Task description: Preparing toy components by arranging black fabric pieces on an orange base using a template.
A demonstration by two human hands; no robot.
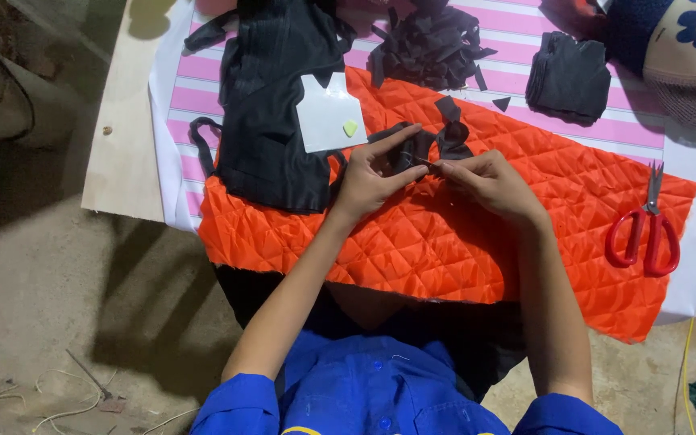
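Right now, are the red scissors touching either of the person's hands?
Apart. The head view shows the red scissors lying on the orange quilted fabric, with bare fabric plainly between them and the right hand; the left hand is farther off.

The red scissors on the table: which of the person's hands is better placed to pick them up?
The right hand. The red scissors lie on its side, near the orange quilted fabric's right edge. The left hand sits farther away and would have to cross over. Both pinch a small black fabric piece.
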